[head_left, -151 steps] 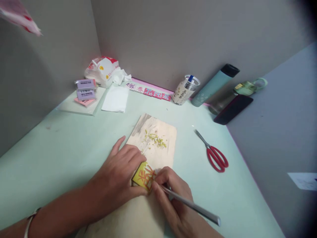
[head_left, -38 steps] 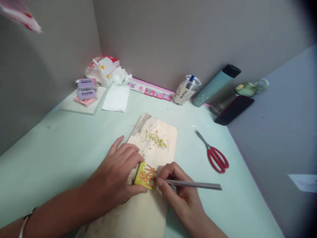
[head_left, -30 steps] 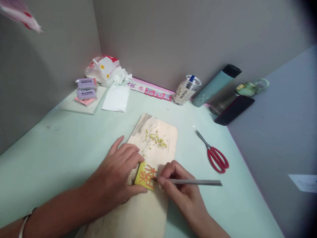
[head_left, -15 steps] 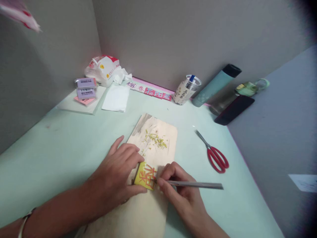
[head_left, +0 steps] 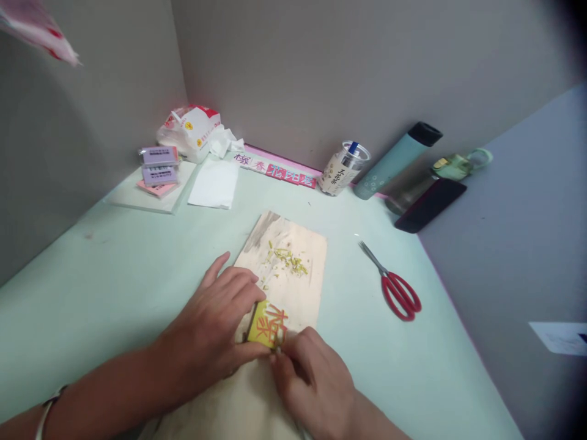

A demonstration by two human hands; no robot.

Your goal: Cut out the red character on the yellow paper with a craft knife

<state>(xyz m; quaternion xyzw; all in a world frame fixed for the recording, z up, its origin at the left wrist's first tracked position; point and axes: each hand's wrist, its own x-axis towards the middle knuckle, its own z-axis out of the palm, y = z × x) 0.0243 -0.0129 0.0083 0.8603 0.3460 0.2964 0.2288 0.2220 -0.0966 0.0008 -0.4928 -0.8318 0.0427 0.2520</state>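
Observation:
A yellow carving block (head_left: 261,324) with a red character on it lies on the wooden board (head_left: 302,299). My left hand (head_left: 229,311) grips it from the left, thumb along the near edge and fingers at the far edge. My right hand (head_left: 316,379) is closed around a slim metal carving tool (head_left: 278,349). Its tip is at the near right corner of the block; most of the shaft is hidden by the hand. Yellow-green shavings (head_left: 288,260) are scattered on the board beyond the block.
Red-handled scissors (head_left: 401,296) lie right of the board. Along the back stand a clear cup (head_left: 339,174), a teal bottle (head_left: 398,159), a green-lidded bottle (head_left: 454,165) and a black phone-like slab (head_left: 431,206). At left are a tissue pack (head_left: 192,131), white paper (head_left: 214,183) and wrapped blocks (head_left: 158,165).
My right hand has moved left and nearer to me, turning the carving tool so its shaft points toward me instead of right. My left hand stays on the block.

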